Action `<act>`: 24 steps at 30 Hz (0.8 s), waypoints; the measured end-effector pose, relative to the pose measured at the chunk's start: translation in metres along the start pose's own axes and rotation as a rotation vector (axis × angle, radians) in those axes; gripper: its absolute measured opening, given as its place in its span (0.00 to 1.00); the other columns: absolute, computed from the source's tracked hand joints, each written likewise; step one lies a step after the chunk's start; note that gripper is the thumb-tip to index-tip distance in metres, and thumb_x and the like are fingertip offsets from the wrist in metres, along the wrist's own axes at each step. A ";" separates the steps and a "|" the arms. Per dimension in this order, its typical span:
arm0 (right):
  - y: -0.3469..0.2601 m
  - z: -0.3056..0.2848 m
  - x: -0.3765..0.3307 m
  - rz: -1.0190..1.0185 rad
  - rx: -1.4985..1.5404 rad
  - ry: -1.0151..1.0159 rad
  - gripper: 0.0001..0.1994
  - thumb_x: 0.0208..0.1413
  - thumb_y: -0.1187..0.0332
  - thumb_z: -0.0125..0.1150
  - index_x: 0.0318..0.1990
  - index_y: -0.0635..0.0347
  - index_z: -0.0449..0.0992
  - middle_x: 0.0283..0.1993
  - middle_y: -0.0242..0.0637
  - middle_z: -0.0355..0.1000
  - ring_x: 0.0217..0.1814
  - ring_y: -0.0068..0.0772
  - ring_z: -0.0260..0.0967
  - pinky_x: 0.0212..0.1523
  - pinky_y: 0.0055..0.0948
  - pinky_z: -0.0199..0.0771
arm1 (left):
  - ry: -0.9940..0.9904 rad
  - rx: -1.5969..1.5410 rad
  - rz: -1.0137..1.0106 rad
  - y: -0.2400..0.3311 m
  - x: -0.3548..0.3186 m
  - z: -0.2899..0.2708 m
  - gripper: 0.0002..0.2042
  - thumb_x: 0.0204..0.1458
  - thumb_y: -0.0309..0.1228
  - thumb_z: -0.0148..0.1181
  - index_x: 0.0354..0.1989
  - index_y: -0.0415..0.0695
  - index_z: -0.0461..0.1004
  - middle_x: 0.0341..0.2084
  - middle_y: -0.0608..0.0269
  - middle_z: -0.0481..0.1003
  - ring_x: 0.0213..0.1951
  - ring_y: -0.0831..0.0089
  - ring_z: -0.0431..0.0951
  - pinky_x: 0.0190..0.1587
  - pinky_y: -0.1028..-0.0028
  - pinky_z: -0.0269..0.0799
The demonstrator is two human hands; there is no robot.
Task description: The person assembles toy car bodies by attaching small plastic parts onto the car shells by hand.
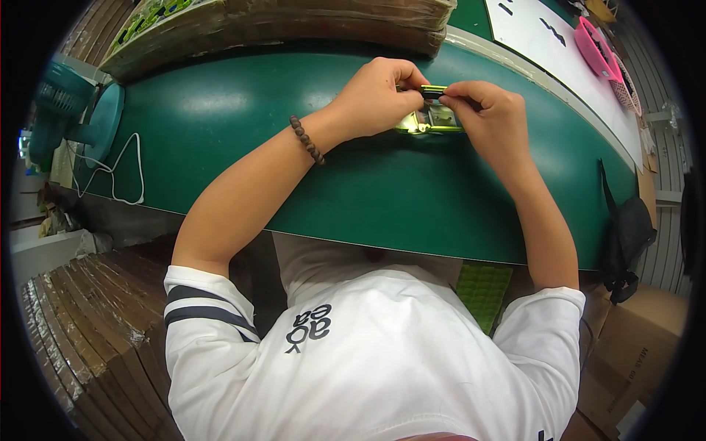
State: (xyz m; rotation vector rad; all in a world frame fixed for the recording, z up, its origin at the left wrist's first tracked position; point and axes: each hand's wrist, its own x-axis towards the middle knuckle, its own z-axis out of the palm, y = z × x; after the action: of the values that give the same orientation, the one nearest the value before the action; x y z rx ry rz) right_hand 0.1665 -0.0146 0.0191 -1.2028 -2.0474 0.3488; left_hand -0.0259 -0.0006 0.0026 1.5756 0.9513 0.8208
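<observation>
Both my hands meet over a small green and metallic piece (432, 117) that rests on the green table (353, 184). My left hand (379, 95) pinches its left end with the fingers curled; a beaded bracelet (307, 140) is on that wrist. On the other side, my right hand (485, 114) grips the piece's top and right side with thumb and fingertips. Most of the piece is hidden by my fingers, so its exact shape is unclear.
A wrapped stack of flat cardboard (279, 22) lies along the table's far edge. A teal fan (81, 110) with a white cable (118, 169) stands at left. Pink baskets (607, 59) sit far right, a black bag (625, 235) hangs at the table's right, and cardboard stacks (88, 323) stand lower left.
</observation>
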 end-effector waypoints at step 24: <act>-0.001 -0.010 0.002 -0.351 -0.393 -0.214 0.04 0.43 0.73 0.60 0.21 0.59 0.72 0.24 0.33 0.69 0.32 0.36 0.65 0.35 0.33 0.67 | 0.151 1.217 0.473 0.023 -0.012 0.028 0.02 0.40 0.23 0.57 0.22 0.44 0.70 0.23 0.62 0.70 0.29 0.64 0.71 0.30 0.68 0.70</act>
State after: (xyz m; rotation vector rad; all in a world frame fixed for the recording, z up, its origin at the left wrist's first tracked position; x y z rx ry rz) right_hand 0.1722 -0.0145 0.0271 -1.0266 -2.5439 -0.1049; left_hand -0.0029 -0.0265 0.0199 2.8953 1.3118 0.6855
